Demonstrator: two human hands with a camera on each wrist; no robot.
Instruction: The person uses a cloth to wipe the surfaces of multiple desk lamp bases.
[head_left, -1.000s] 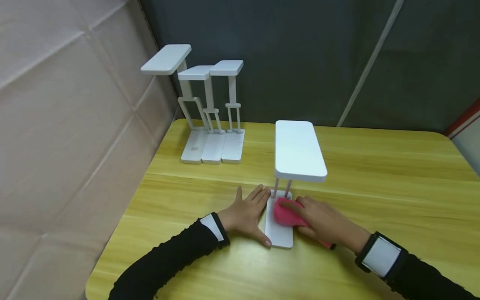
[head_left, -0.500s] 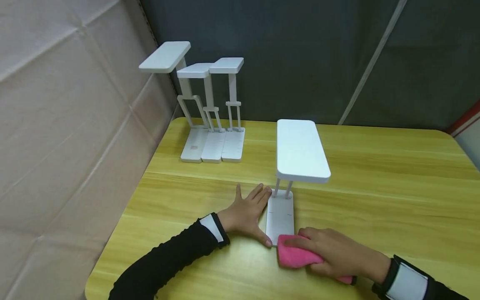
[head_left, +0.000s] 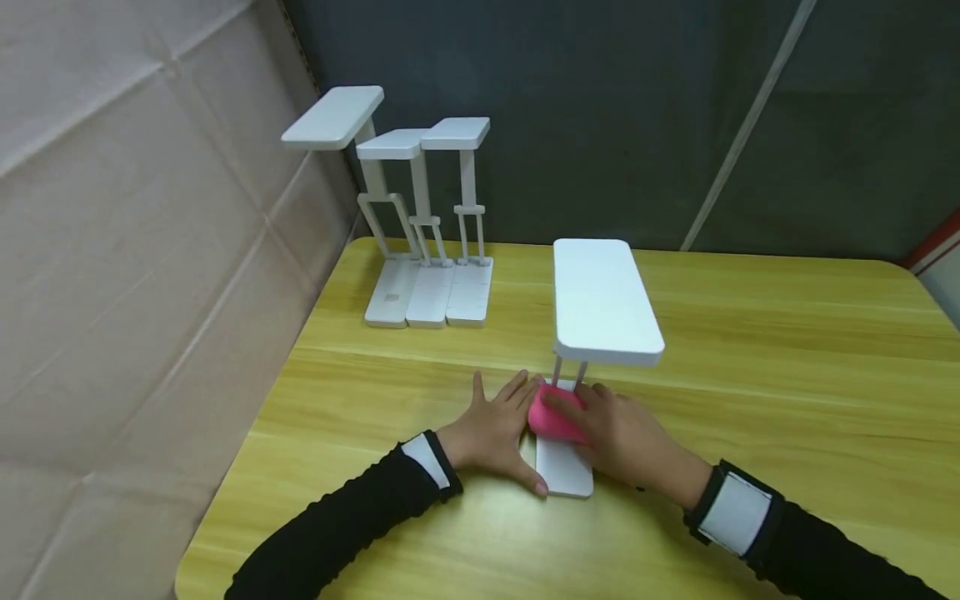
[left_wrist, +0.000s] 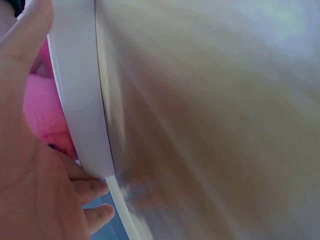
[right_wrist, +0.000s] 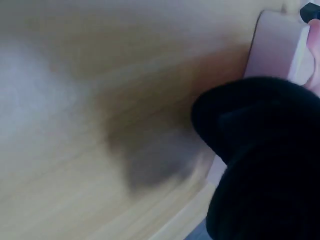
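A white phone stand [head_left: 606, 300] stands upright on the table, its tilted top panel above two thin rods and a flat base [head_left: 564, 471]. My left hand [head_left: 491, 433] lies with fingers spread at the base's left side, thumb and fingertips against its edge. With my right hand [head_left: 626, 437] I hold a folded pink cloth [head_left: 553, 417] down on the base, close to the rods. In the left wrist view the pink cloth [left_wrist: 45, 107] shows behind the base's edge [left_wrist: 80, 90]. A dark, blurred shape [right_wrist: 270, 160] hides most of my right hand's work in the right wrist view.
Three more white stands [head_left: 427, 292] stand side by side at the table's back left corner. A pale padded wall [head_left: 150, 292] rises along the left, and a dark panel [head_left: 570, 125] behind the wooden table [head_left: 750, 400].
My right hand slid the cloth toward me to the base's near end, then back up to the rods, now farther left than at first. My left hand has stayed in place.
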